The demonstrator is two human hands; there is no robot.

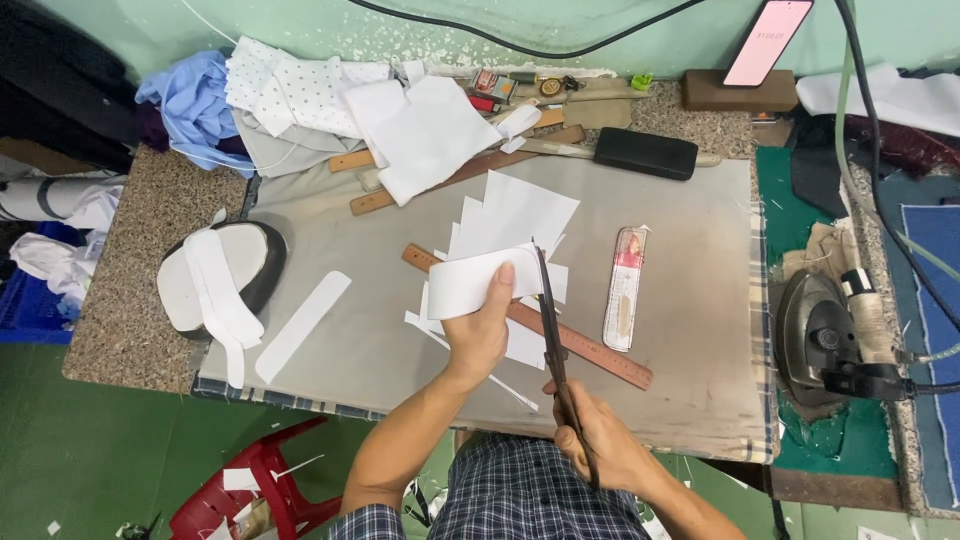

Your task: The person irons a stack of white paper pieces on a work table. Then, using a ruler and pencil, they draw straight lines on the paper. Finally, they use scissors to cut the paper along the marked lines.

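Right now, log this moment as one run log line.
left hand: holds white fabric strip | right hand: scissors cutting strip's end | below: wooden ruler, white cut pieces, grey pressing mat

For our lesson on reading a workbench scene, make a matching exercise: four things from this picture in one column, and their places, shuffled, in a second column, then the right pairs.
Things
1. long dark metal scissors
2. curved white fabric strip
3. dark heavy clothes iron
4. brown wooden ruler

Places
A. lying flat on the grey cloth-covered table, under the cut white pieces
B. held in the left hand
C. at the right edge, on the green surface
D. gripped in the right hand, blades pointing away

Pairs: 1-D, 2-B, 3-C, 4-A
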